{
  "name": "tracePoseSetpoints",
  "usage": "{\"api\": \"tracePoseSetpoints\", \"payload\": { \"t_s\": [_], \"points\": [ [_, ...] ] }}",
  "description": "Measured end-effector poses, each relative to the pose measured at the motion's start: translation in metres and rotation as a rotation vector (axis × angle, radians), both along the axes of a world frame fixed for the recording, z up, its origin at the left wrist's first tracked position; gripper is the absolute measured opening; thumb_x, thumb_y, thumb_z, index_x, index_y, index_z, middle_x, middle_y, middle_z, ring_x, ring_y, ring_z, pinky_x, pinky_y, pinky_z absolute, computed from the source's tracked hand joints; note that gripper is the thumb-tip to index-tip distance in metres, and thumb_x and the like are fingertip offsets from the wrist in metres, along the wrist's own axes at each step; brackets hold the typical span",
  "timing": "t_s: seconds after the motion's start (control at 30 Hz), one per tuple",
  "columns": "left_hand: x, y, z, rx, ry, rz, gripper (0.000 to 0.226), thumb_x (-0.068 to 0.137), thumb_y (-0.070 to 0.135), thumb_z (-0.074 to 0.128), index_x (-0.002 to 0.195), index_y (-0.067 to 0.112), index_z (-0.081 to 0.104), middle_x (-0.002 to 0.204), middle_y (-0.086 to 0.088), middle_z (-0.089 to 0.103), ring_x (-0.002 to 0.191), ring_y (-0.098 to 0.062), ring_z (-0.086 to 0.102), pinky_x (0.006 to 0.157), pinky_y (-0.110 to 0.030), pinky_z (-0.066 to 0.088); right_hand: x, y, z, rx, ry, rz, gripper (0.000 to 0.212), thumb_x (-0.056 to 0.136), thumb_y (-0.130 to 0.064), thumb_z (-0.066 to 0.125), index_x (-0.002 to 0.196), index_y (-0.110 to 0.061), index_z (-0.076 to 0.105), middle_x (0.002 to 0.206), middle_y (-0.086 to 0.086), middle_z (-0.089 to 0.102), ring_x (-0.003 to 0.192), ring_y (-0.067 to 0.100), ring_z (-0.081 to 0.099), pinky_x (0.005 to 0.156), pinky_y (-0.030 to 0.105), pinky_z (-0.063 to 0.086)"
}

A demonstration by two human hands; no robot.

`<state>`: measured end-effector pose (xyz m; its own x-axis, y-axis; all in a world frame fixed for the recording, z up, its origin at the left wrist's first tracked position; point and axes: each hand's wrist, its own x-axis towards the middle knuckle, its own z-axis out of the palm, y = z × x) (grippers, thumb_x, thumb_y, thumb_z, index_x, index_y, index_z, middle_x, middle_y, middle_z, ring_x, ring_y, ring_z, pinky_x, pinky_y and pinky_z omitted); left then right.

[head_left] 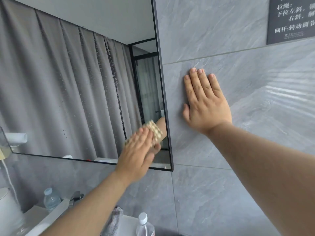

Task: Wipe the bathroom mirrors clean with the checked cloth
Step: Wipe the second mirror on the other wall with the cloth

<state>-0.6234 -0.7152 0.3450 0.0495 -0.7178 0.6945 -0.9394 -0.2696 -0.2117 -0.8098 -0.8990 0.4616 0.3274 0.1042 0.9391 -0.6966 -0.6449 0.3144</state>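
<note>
A bottle (144,225) stands nearest, low by the sink. Above it the left hand (139,155) presses the cloth (154,131) flat-fingered against the mirror (76,82) at its lower right corner, while the right hand (205,101) lies open on the wall (238,184). Wiping looks under way; spots up the glass probably call for upward strokes next.

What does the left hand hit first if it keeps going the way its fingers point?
Probably the mirror's dark right frame edge: the left hand, pressing the checked cloth on the glass, points up-right toward it. Depth unclear.
</note>
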Motion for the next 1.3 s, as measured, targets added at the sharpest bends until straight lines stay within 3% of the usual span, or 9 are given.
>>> {"api": "tracePoseSetpoints", "payload": {
  "t_s": [0.13, 0.33, 0.5, 0.67, 0.8, 0.9, 1.03, 1.2, 1.3],
  "points": [
    [0.001, -0.01, 0.094, -0.217, 0.18, 0.018, 0.058, 0.104, 0.04, 0.01, 0.157, 0.022, -0.008, 0.163, 0.004, -0.018, 0.148, -0.003, -0.022, 0.123, -0.028, -0.01, 0.0, 0.001, -0.001, 0.01, 0.003, 0.005, 0.072, 0.091, -0.034, 0.035, 0.152, 0.002, 0.027, 0.159, 0.022, 0.026, 0.149, 0.036, 0.024, 0.124, 0.047, 0.009],
    [0.019, -0.01, 0.183, -0.393, 0.254, -0.067, 0.06, 0.102, 0.026, 0.021, 0.159, 0.014, 0.008, 0.167, -0.001, 0.001, 0.151, -0.006, -0.006, 0.121, -0.022, -0.006, 0.0, 0.001, -0.001, 0.004, -0.008, 0.006, 0.071, 0.091, -0.033, 0.036, 0.152, 0.001, 0.029, 0.159, 0.021, 0.027, 0.149, 0.035, 0.024, 0.124, 0.047, 0.009],
    [0.019, -0.007, 0.129, -0.314, 0.188, -0.042, 0.054, 0.107, 0.024, 0.023, 0.158, 0.02, 0.01, 0.166, 0.002, 0.001, 0.153, -0.009, -0.006, 0.126, -0.038, 0.001, 0.001, 0.001, -0.002, 0.008, -0.005, -0.007, 0.071, 0.091, -0.033, 0.035, 0.153, 0.001, 0.027, 0.16, 0.021, 0.025, 0.149, 0.034, 0.022, 0.124, 0.046, 0.007],
    [0.02, 0.006, 0.029, -0.117, 0.061, -0.068, 0.053, 0.103, 0.022, 0.028, 0.154, 0.016, 0.015, 0.162, -0.004, 0.011, 0.152, -0.007, -0.005, 0.124, -0.028, -0.005, 0.0, 0.001, -0.002, 0.011, 0.0, -0.003, 0.071, 0.092, -0.034, 0.036, 0.153, 0.001, 0.026, 0.16, 0.021, 0.025, 0.149, 0.035, 0.022, 0.124, 0.047, 0.008],
    [0.025, 0.018, -0.048, 0.181, -0.202, -0.132, 0.067, 0.097, 0.022, 0.038, 0.158, 0.015, 0.012, 0.159, -0.008, 0.028, 0.15, -0.021, 0.019, 0.125, -0.035, 0.002, 0.001, 0.001, -0.002, 0.011, 0.004, -0.005, 0.071, 0.092, -0.034, 0.034, 0.153, 0.002, 0.026, 0.16, 0.022, 0.024, 0.149, 0.035, 0.021, 0.124, 0.047, 0.007],
    [0.033, 0.019, -0.079, 0.254, -0.312, -0.096, 0.079, 0.094, 0.032, 0.043, 0.159, 0.016, 0.003, 0.165, -0.004, 0.017, 0.153, -0.019, 0.01, 0.125, -0.037, 0.002, 0.001, 0.001, -0.003, 0.013, 0.005, -0.007, 0.071, 0.092, -0.034, 0.034, 0.153, 0.001, 0.025, 0.16, 0.022, 0.024, 0.149, 0.036, 0.021, 0.124, 0.048, 0.007],
    [0.036, 0.019, -0.074, 0.251, -0.376, -0.088, 0.084, 0.092, 0.04, 0.044, 0.159, 0.016, 0.0, 0.167, 0.0, -0.006, 0.154, -0.016, 0.0, 0.125, -0.037, 0.001, 0.002, 0.0, -0.003, 0.003, 0.001, -0.007, 0.071, 0.092, -0.034, 0.035, 0.153, 0.001, 0.026, 0.16, 0.022, 0.024, 0.149, 0.036, 0.021, 0.124, 0.048, 0.009],
    [0.041, 0.015, -0.036, 0.273, -0.471, -0.112, 0.079, 0.094, 0.037, 0.041, 0.159, 0.019, -0.001, 0.167, 0.002, -0.007, 0.153, -0.015, -0.003, 0.125, -0.038, -0.003, 0.002, 0.0, -0.003, 0.001, 0.002, -0.017, 0.072, 0.091, -0.034, 0.036, 0.153, 0.001, 0.026, 0.16, 0.022, 0.024, 0.149, 0.036, 0.021, 0.124, 0.048, 0.007],
    [0.032, 0.002, 0.022, 0.131, -0.389, -0.051, 0.074, 0.097, 0.033, 0.037, 0.159, 0.02, -0.002, 0.165, -0.006, 0.004, 0.153, -0.016, -0.008, 0.124, -0.033, -0.009, 0.002, 0.0, -0.003, 0.006, 0.002, -0.019, 0.072, 0.091, -0.034, 0.036, 0.153, 0.001, 0.026, 0.16, 0.022, 0.024, 0.149, 0.036, 0.021, 0.124, 0.046, 0.003]
  ]
}}
